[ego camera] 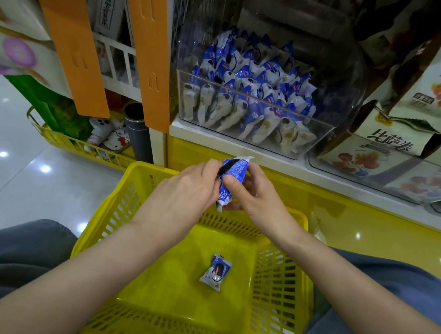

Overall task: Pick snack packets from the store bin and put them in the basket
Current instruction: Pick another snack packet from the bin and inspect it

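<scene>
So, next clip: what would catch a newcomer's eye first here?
At the centre of the frame the left hand and right hand together pinch one blue-and-white snack packet above the yellow basket. A single matching packet lies on the basket's floor below. On the shelf behind, a clear bin is heaped with the same packets.
</scene>
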Available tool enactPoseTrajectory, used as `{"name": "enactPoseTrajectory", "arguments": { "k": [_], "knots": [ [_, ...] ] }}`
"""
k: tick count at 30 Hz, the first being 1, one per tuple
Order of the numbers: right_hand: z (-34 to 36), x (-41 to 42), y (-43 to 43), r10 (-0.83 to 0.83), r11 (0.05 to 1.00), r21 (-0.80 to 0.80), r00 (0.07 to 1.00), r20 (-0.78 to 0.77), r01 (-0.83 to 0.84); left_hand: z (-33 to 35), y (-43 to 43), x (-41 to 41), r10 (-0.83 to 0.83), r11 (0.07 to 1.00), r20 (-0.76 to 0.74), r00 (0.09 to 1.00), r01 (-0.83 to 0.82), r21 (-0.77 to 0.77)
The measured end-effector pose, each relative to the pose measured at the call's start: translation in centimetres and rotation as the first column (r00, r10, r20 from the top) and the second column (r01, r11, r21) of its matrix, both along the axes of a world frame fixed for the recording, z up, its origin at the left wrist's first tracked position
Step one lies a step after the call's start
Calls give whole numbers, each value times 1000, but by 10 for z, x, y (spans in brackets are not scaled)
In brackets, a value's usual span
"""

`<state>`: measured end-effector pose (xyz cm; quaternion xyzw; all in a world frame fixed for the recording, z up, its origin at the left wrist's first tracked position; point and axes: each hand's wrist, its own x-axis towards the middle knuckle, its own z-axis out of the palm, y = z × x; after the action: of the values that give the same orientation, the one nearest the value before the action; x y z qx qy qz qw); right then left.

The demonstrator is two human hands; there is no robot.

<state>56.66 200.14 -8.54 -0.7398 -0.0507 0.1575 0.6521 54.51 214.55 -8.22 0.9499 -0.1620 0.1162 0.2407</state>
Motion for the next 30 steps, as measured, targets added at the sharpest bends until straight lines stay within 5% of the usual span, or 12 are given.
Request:
{"name": "enactPoseTrajectory", "arguments": {
  "k": [7, 13, 19, 21, 24, 26, 28, 30],
  "knots": [
    [-4, -3, 3, 17, 999, -31, 1000, -2, -17, -6, 1, 10, 15, 954, -171, 985, -65, -292],
    [-7, -2, -1, 53, 991, -128, 997, 55, -45, -7, 5, 9, -25, 993, -69, 997, 17, -114],
    [-5, -2, 1, 31, 972, -234, 991, 129, 1, -10, 3, 14, 57, 922, -147, 987, -109, -371],
    [-3, -1, 2, -1, 964, -264, 986, 167, 45, -12, 2, 18, 52, 834, -305, 951, -210, -511],
    [3, 2, 4, -33, 948, -304, 980, 195, 92, -6, -4, 20, -141, 492, -543, 828, -417, -764],
    [5, 5, 5, -71, 942, -308, 974, 214, 136, -1, -8, 20, -252, 321, -609, 752, -528, -786],
    [6, 7, 7, -103, 932, -316, 965, 243, 179, 0, -10, 19, -331, 275, -636, 697, -573, -772],
    [7, 8, 10, -92, 925, -332, 956, 278, 185, 0, -12, 15, -331, 357, -610, 720, -503, -787]
  ]
}}
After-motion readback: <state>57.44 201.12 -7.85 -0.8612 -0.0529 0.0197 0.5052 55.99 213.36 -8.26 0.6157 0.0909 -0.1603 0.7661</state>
